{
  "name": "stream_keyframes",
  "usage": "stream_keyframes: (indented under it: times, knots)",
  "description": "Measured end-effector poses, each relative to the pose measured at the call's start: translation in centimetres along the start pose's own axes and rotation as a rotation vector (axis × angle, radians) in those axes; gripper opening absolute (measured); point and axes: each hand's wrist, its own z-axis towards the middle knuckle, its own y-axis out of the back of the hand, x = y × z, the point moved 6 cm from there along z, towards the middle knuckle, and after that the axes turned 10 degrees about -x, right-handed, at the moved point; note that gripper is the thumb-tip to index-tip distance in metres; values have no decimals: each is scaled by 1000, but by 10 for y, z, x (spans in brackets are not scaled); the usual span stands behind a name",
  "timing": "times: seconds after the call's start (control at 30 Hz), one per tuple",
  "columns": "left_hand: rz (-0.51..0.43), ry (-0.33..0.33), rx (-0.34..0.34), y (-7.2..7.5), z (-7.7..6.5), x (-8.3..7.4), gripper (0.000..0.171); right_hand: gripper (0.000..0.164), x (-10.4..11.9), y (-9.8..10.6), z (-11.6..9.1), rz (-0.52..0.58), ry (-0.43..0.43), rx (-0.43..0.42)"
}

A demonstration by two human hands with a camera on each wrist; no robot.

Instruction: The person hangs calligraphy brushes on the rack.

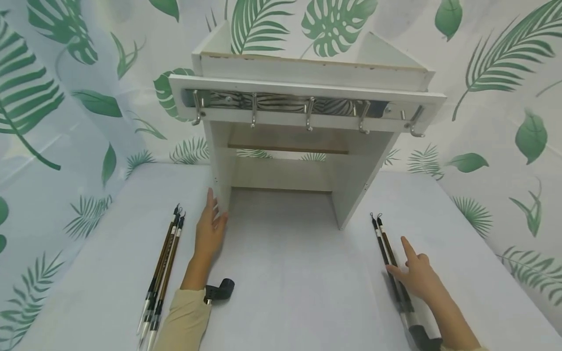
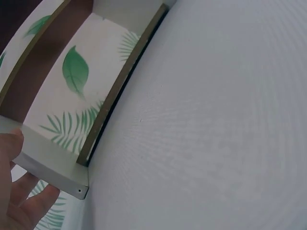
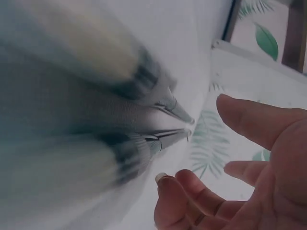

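Observation:
A white hook rack (image 1: 281,108) with a shelf and side panels stands on the white table, a row of metal hooks along its front. Beside its left side panel (image 1: 219,165) is my left hand (image 1: 210,231), fingers extended. In the left wrist view, the left thumb (image 2: 14,143) lies at the inner side of that panel and the fingers at its outer side; whether they press on it I cannot tell. My right hand (image 1: 417,273) hovers by two writing brushes (image 1: 388,263), index finger extended, holding nothing. In the right wrist view the brushes (image 3: 120,72) are blurred.
Several writing brushes (image 1: 164,268) lie in a bundle on the left of the table (image 1: 285,273). A leaf-patterned cloth (image 1: 483,63) hangs behind and at the sides. The black wrist camera (image 1: 221,290) sticks out from the left wrist.

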Motion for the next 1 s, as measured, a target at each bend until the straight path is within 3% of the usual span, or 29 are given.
stream_keyframes:
  times: [0.27,0.6,0.87,1.0]
  knots:
    - [40,5,10,-1,-2,-2,69,73,-13,-6,-2,16,-2,24]
    - [83,5,6,3,0,-5,66,61,-12,-13,1,-27,14,39]
    - [88,-41,-19,3,0,-6,64,57,-10,-12,1,-93,35,27]
    - [94,-28,-20,3,0,-6,64,58,-4,-3,-2,-88,59,1]
